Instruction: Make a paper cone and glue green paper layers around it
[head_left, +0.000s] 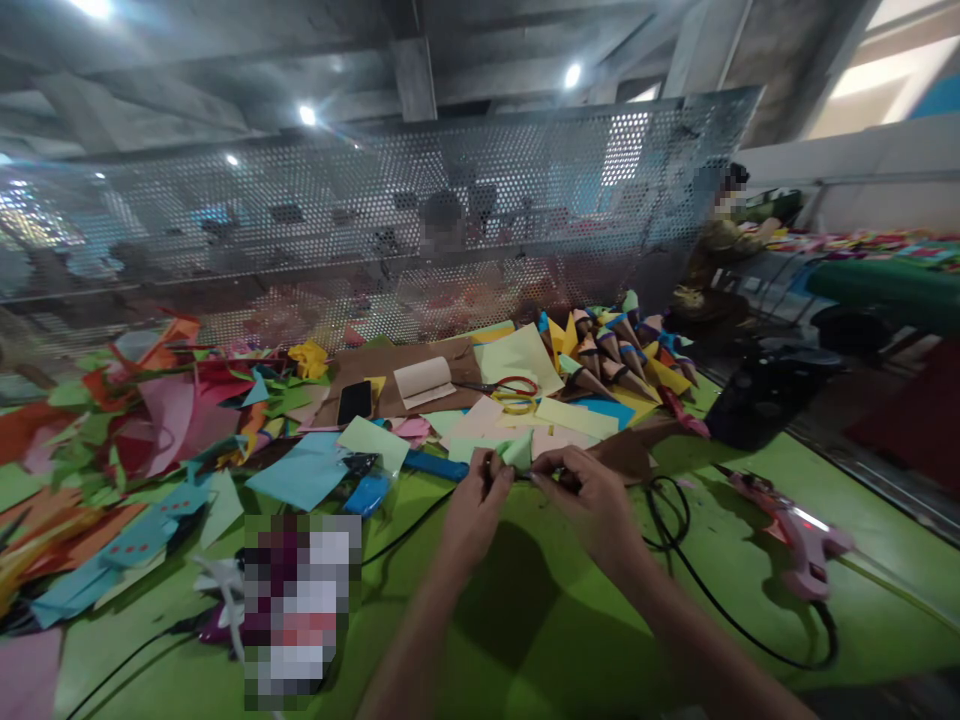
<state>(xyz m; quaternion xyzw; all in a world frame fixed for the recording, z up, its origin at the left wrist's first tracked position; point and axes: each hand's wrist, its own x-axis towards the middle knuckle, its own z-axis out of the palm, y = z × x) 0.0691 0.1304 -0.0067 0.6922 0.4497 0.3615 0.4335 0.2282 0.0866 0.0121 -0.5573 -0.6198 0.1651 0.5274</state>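
Observation:
My left hand (478, 502) is closed on a small folded piece of light green paper (517, 452), which sticks up above the fingertips. My right hand (589, 498) is closed in a pinch at the right side of that paper; whatever lies between its fingertips is too small to make out. Brown paper (630, 455) lies just behind the right hand. Beyond both hands are scissors (514, 388) with red and yellow handles, resting on pale paper sheets (577, 418). A pink glue gun (799, 535) lies on its side to the right.
Colourful paper scraps (172, 400) heap up on the left of the green table (600, 650). Several paper cones (611, 355) are piled at the back right, near a black container (772, 395). A phone (355, 403) lies behind. A perforated metal panel (337, 230) stands beyond; a person (724, 245) sits at right.

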